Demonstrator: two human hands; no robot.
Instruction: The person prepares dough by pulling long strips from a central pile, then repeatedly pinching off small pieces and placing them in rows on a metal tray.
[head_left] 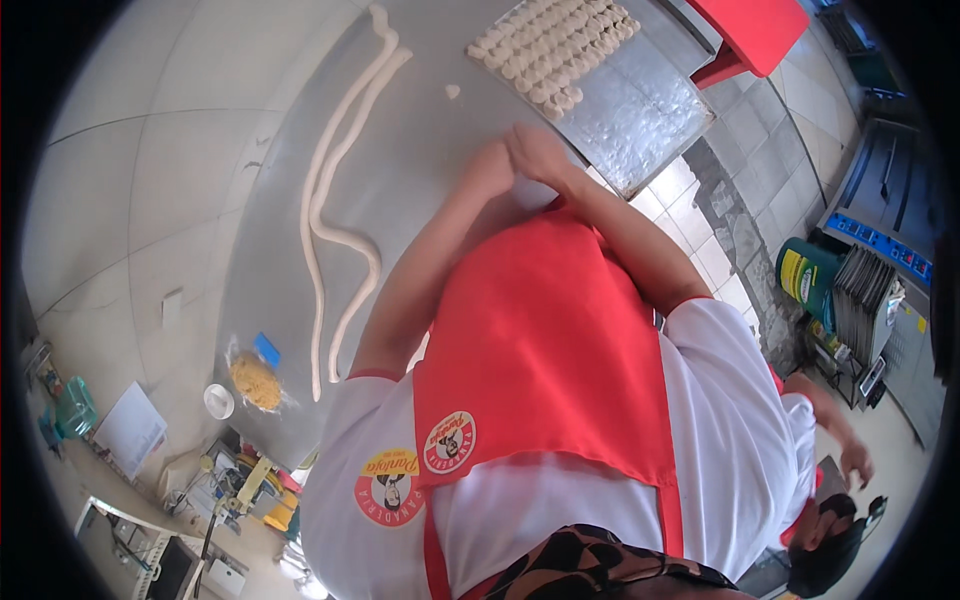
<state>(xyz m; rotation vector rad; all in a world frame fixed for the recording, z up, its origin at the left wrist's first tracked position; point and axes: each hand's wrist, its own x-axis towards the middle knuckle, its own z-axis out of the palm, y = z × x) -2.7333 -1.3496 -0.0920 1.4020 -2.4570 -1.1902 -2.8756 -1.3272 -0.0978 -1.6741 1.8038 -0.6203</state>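
My left hand [490, 168] and my right hand [538, 155] meet above the steel table, close to its right edge. Both are closed, fingertips together. Anything between them is hidden by the fingers. A small lump of dough [453, 92] lies on the table just beyond my left hand. To the left stretch two long dough ropes, the straighter outer rope [307, 225] and the wavy inner rope [345, 140]. Beyond my right hand, a metal tray [655, 105] carries rows of small shaped dough pieces [555, 50] over its far left part.
The steel table [265, 250] bends along a tiled wall. At its near left lie a clear bag of yellow crumbs [256, 382], a blue object [267, 349] and a small white cup [218, 402]. A red stool [755, 35] stands beyond the tray. Another person [830, 530] is at the lower right.
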